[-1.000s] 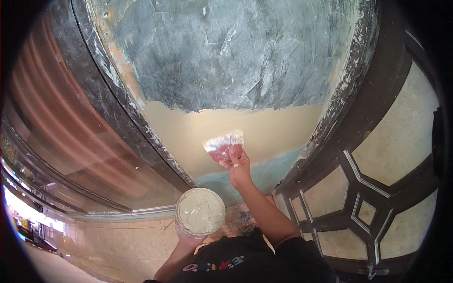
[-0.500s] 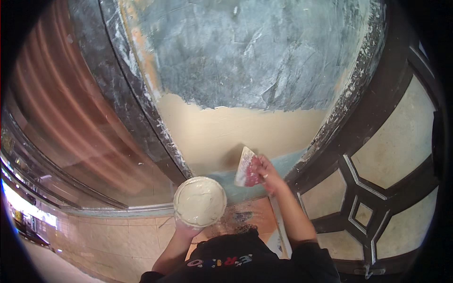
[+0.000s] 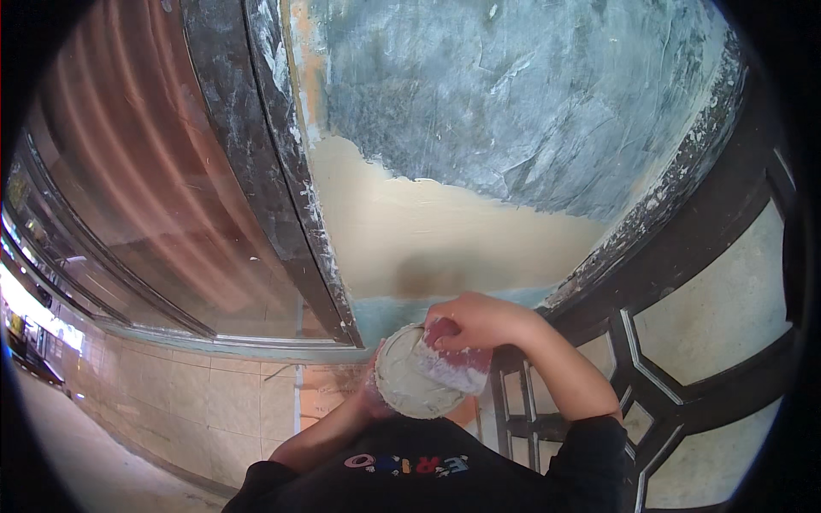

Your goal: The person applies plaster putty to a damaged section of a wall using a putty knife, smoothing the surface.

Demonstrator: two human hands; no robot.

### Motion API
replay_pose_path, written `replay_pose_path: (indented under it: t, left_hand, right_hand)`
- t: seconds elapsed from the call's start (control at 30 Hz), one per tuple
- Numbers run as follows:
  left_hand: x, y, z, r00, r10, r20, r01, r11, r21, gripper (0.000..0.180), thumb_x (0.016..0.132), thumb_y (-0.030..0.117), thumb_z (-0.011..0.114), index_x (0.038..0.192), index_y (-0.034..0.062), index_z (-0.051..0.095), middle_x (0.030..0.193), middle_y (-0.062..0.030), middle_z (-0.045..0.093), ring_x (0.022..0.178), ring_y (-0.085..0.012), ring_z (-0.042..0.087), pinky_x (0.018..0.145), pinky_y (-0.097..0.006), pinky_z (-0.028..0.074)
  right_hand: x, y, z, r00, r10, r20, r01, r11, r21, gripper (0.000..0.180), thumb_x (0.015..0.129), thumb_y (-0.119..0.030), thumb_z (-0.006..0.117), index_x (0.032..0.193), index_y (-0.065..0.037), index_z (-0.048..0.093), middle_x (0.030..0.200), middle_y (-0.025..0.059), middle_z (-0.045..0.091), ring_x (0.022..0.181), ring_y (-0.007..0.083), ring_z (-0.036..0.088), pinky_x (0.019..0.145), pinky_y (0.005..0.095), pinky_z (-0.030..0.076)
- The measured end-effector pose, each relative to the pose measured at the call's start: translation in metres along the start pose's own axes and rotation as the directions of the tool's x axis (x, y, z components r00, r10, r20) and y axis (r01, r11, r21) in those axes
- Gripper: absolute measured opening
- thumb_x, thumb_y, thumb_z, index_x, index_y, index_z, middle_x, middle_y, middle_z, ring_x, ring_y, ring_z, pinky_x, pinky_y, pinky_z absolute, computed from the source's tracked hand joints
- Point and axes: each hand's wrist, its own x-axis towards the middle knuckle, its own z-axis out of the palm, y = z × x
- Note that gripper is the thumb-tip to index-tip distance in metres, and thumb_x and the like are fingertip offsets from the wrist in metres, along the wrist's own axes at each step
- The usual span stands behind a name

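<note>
My left hand grips a round tub of pale putty from its left side, close in front of my body. My right hand is closed on a putty scraper, a flat red plate smeared with white. The scraper's edge lies against the putty at the tub's right side. Beyond the tub rises a wall, bluish grey in its upper part. A smooth cream layer of putty covers a band below that, with a light blue strip under it.
A dark, scraped frame and a glass pane with a reddish curtain stand at the left. On the right is a dark panelled door. Tiled floor and an orange sheet lie below.
My right hand has brought the scraper from the wall down onto the putty in the tub. The tub has moved right and nearer my body, and the view has turned somewhat.
</note>
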Motion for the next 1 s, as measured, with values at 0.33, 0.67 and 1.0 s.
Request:
replay_pose_path:
  t: [0.33,0.67,1.0]
  left_hand:
    - [0.023,-0.017,0.003,0.942,0.187,0.278,-0.335,0.522,0.784,0.072,0.093,0.067,0.026,0.149,0.0222,0.032,0.153,-0.0072,0.035,0.138,-0.0332,0.035,0.113,-0.055,0.026]
    - [0.047,-0.041,0.035,1.0,-0.015,0.008,0.016,0.969,-0.245,0.072,0.093,0.067,0.024,0.147,0.0211,0.035,0.15,-0.0066,0.039,0.135,-0.0324,0.039,0.11,-0.055,0.03]
    - [0.061,-0.064,0.04,0.99,0.129,-0.064,-0.137,0.982,-0.128,0.074,0.094,0.067,0.026,0.148,0.0177,0.034,0.151,-0.0091,0.036,0.136,-0.0325,0.039,0.111,-0.056,0.031]
  right_hand:
    - [-0.013,0.022,-0.02,0.997,-0.076,0.019,0.077,0.992,-0.103,0.027,0.082,-0.019,0.068,0.104,-0.007,0.062,0.089,0.01,0.071,0.079,0.0268,0.069,0.07,0.0358,0.054]
    - [-0.034,0.032,-0.05,0.989,-0.131,0.068,0.138,0.985,-0.106,0.021,0.08,-0.02,0.066,0.098,-0.009,0.067,0.087,0.0067,0.071,0.074,0.0228,0.069,0.067,0.0363,0.053]
    - [-0.072,0.039,-0.08,1.0,0.002,-0.006,-0.003,0.988,-0.154,0.017,0.083,-0.016,0.062,0.096,-0.006,0.065,0.08,0.0073,0.07,0.06,0.0198,0.067,0.06,0.0335,0.053]
